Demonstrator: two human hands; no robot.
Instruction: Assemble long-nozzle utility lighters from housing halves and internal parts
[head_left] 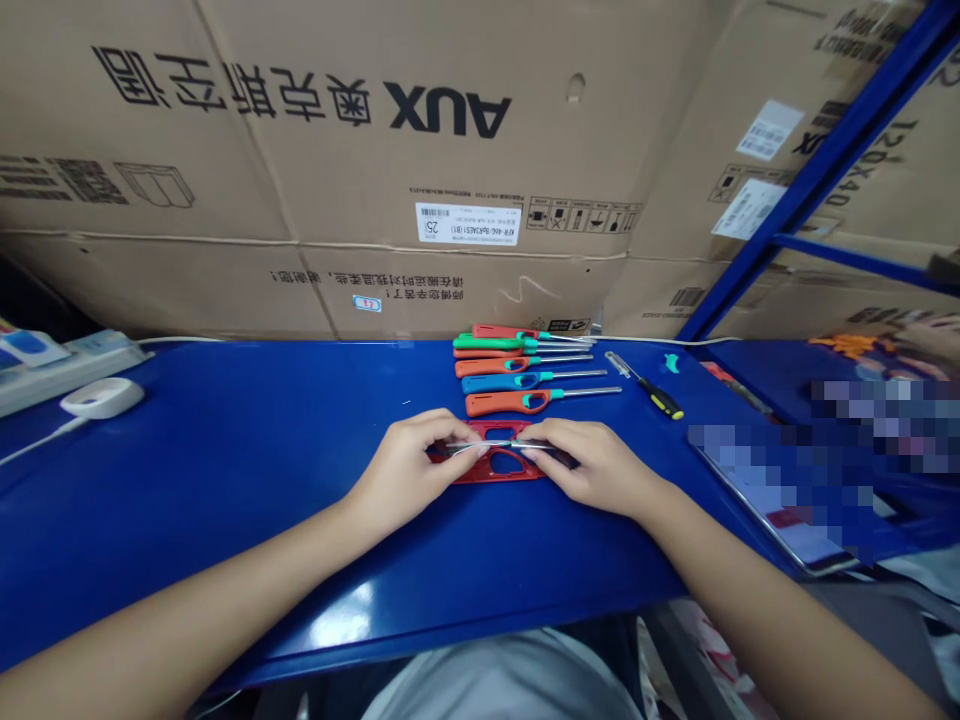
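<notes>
A red plastic lighter shell [496, 466] lies flat on the blue table [225, 470], with a thin metal rod [501, 444] across its top. My left hand [411, 468] pinches the left end of the rod and shell. My right hand [592, 462] pinches the right end, fingers pressed down on it. Just beyond my hands, several long-nosed lighters [525, 372] in orange, blue, green and red lie side by side, nozzles pointing right.
A screwdriver [646, 385] with a black and yellow handle lies right of the lighters, beside a small teal part [671, 363]. A white device [103, 397] with a cable sits far left. Large cardboard boxes [390, 170] wall off the back. A blurred tray lies at the right.
</notes>
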